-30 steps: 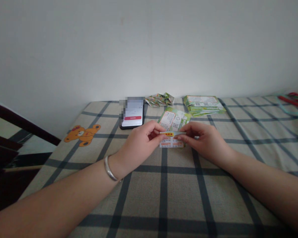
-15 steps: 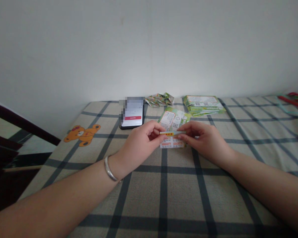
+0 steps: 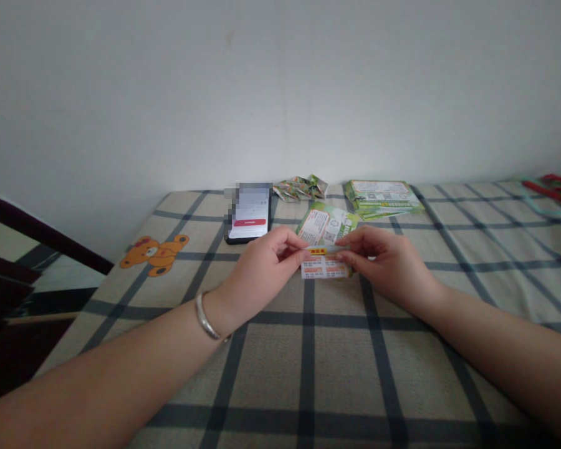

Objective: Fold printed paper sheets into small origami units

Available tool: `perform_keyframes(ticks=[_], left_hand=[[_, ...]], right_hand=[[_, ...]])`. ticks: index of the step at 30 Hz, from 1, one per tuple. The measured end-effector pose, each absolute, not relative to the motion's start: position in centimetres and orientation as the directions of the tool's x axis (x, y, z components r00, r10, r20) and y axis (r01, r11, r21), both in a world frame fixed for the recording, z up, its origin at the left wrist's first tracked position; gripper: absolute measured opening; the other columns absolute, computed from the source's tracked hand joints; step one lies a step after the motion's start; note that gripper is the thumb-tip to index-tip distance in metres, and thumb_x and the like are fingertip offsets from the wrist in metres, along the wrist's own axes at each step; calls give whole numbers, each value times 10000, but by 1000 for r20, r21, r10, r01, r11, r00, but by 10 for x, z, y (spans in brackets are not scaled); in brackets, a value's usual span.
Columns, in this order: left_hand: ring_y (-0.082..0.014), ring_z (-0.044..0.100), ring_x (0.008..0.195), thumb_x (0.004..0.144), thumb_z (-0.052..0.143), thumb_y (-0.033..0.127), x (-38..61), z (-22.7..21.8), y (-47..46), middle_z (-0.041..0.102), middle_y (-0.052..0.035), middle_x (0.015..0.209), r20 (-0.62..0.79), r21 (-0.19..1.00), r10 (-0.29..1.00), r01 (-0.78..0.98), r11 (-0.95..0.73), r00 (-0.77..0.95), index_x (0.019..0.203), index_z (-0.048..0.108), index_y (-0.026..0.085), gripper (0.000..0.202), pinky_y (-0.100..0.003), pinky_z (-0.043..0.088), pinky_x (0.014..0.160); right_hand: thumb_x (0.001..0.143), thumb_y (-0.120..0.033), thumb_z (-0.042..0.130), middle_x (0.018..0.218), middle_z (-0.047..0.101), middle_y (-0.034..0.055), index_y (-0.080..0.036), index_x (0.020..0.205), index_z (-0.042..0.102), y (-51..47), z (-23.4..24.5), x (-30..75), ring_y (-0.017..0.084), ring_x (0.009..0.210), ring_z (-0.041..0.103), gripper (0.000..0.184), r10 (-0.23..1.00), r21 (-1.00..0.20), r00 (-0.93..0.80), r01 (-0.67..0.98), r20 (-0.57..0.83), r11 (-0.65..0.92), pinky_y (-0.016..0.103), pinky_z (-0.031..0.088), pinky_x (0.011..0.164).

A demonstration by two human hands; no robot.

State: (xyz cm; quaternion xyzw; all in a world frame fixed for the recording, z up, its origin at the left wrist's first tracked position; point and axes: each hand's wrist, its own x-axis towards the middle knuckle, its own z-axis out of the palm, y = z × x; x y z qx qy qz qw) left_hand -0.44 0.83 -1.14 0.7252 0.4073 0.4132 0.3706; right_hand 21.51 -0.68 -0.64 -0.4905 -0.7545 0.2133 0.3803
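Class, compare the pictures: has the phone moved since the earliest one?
No. The phone lies in the same place on the checked cloth, judged against the orange bear.

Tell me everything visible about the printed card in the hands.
The printed card looks like thin paperboard. Its far part is green and white with a QR code; its near part is white with orange headings and tiny print. Between them runs a pale ridge with a yellow label. The left hand pinches the ridge's left end, the right hand its right. Whether it touches the checked cloth is unclear.
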Motion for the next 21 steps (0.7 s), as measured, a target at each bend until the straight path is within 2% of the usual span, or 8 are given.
perform_keyframes(ticks=[6,12,17,21], left_hand=[[-125,662,719,843,618,210,-5,-9,10,697,-2,820,302,862,890,301,-407,341,865,631,179,40,-255,561,665],[-119,639,692,848,622,214,-8,-6,12,709,11,812,295,777,883,447,-444,365,877,688,199,73,-250,530,666],[-166,615,779,816,668,211,-11,-6,16,696,3,794,378,575,835,605,-551,400,830,724,228,60,-306,479,731],[-192,577,772,790,707,235,-11,-7,18,668,-7,723,409,452,820,692,-563,401,795,745,244,40,-334,434,721]], right_hand=[[818,-326,667,700,679,21,-184,889,679,-6,-7,215,115,547,562,159,913,-711,-215,575,346,405,226,425,474],[806,-316,676,709,685,19,-185,892,674,-2,-9,217,126,568,587,157,927,-720,-221,585,303,374,239,440,494],[812,-298,672,712,696,8,-202,870,679,-1,-11,218,133,595,612,112,917,-671,-272,625,293,399,249,446,525],[821,-288,673,741,709,6,-204,841,667,-1,-10,218,138,630,633,87,906,-615,-307,666,290,422,255,451,570]])
